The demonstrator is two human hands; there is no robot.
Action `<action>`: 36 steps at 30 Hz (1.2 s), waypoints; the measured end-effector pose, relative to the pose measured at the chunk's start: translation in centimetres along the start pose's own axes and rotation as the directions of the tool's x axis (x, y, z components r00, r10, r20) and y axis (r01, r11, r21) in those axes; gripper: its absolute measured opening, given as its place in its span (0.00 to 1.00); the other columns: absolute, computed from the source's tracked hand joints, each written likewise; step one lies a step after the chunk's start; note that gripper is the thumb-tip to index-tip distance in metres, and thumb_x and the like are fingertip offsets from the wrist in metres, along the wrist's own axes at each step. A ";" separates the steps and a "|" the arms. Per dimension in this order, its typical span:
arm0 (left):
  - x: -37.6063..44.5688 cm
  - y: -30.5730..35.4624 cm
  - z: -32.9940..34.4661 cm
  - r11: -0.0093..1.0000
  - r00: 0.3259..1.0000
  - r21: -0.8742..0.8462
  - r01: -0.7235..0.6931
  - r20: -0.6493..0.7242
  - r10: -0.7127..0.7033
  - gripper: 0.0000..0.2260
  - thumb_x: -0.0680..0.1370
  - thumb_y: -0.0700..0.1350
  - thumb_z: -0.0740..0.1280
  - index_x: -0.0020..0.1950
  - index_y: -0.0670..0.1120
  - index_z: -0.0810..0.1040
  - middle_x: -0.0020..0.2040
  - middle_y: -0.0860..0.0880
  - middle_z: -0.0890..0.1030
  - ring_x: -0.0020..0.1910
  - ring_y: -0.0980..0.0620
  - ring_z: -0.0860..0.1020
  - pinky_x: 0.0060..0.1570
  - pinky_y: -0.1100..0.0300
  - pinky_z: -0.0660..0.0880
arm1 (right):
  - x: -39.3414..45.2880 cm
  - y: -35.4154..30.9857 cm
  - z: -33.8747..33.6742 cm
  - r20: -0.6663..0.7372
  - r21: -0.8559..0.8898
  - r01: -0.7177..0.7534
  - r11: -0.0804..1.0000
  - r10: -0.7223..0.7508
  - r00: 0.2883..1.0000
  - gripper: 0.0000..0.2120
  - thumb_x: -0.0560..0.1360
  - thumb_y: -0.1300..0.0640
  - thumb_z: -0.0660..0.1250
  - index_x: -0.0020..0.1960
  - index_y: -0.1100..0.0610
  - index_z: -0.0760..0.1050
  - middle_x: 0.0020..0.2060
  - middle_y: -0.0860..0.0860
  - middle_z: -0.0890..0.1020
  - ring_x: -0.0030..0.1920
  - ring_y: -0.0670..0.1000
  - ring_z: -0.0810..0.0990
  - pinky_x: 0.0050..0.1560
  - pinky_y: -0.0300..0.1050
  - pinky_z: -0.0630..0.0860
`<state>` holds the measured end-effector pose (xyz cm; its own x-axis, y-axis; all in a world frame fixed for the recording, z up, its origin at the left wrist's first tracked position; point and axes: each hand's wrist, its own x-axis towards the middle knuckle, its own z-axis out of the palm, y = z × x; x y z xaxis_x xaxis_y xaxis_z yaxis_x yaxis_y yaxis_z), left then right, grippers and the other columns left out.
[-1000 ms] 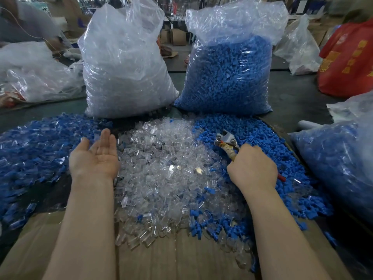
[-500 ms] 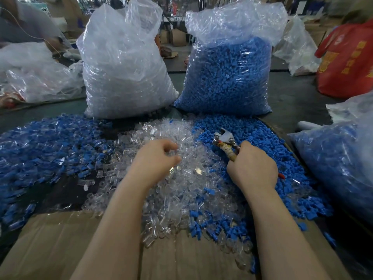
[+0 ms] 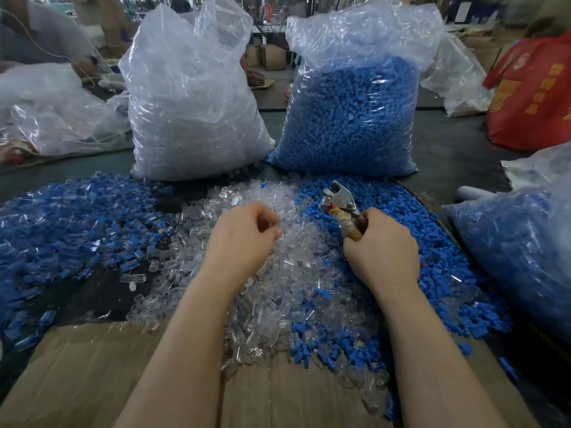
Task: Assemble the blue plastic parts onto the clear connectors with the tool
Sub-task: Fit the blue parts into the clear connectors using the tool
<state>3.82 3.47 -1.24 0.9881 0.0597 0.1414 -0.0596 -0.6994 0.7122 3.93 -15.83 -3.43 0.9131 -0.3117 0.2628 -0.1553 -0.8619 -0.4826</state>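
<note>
A heap of clear connectors (image 3: 287,273) covers the middle of the table. Loose blue plastic parts (image 3: 398,205) lie to its right, and a pile of assembled blue-and-clear pieces (image 3: 68,223) spreads at the left. My left hand (image 3: 244,239) hovers over the clear heap with its fingers curled, pinching a clear connector (image 3: 273,228) at the fingertips. My right hand (image 3: 383,254) grips the taped handles of a metal plier-like tool (image 3: 338,200), whose jaws point up and away over the blue parts.
Two tall plastic bags stand behind the piles, one of clear connectors (image 3: 191,103), one of blue parts (image 3: 349,118). Another bag of blue-and-clear pieces (image 3: 519,248) sits at the right, a red bag (image 3: 534,94) behind it. Brown cardboard (image 3: 92,375) lines the near edge.
My left hand swung from open, palm up over the left pile to the clear heap and closed its fingers on a connector. My right hand kept hold of the tool, nearly still.
</note>
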 end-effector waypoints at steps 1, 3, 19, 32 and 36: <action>-0.1 0.2 0.1 0.999 1.000 -0.046 -0.010 -0.007 0.010 0.03 0.76 0.46 0.72 0.46 0.55 0.80 0.40 0.57 0.81 0.39 0.61 0.79 0.38 0.67 0.72 | 0.1 -0.1 0.0 0.001 0.042 0.005 0.999 -0.005 1.000 0.06 0.74 0.50 0.66 0.44 0.50 0.69 0.32 0.45 0.70 0.31 0.48 0.66 0.33 0.45 0.62; -0.1 0.6 0.2 0.988 1.000 -0.152 -0.029 -0.010 0.027 0.06 0.76 0.45 0.73 0.47 0.56 0.81 0.40 0.57 0.82 0.39 0.61 0.80 0.39 0.68 0.74 | 0.1 -0.3 0.0 0.001 0.142 0.043 0.989 -0.044 0.999 0.06 0.74 0.48 0.66 0.44 0.48 0.69 0.35 0.46 0.74 0.35 0.53 0.71 0.36 0.46 0.65; -0.8 2.8 1.1 0.903 0.997 -0.423 -0.079 -0.009 0.083 0.13 0.75 0.38 0.72 0.39 0.57 0.84 0.35 0.53 0.85 0.38 0.54 0.83 0.47 0.51 0.82 | -0.7 -1.5 -1.1 0.067 0.641 0.208 0.739 -0.325 0.943 0.05 0.72 0.59 0.72 0.44 0.51 0.79 0.34 0.45 0.81 0.34 0.44 0.76 0.36 0.44 0.74; -0.7 2.9 1.5 0.850 0.996 -0.523 -0.068 -0.089 0.025 0.12 0.70 0.39 0.78 0.50 0.51 0.83 0.38 0.53 0.84 0.37 0.61 0.82 0.41 0.68 0.78 | -1.0 -1.9 -0.8 -0.003 0.731 0.164 0.663 -0.238 0.971 0.09 0.74 0.53 0.73 0.42 0.58 0.79 0.30 0.52 0.78 0.28 0.45 0.71 0.29 0.41 0.68; -0.7 2.8 1.6 0.853 0.992 -0.518 -0.067 -0.127 0.001 0.14 0.67 0.43 0.81 0.49 0.51 0.83 0.36 0.55 0.83 0.34 0.63 0.79 0.38 0.68 0.77 | -1.0 -2.4 -0.9 -0.004 0.799 0.111 0.591 -0.180 0.984 0.05 0.73 0.57 0.74 0.41 0.52 0.79 0.33 0.47 0.82 0.32 0.41 0.77 0.34 0.35 0.74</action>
<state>3.22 0.29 -0.43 0.9622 0.1485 0.2282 -0.1905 -0.2319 0.9539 3.05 -13.80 -1.82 0.9245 -0.1536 0.3487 0.3109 -0.2251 -0.9234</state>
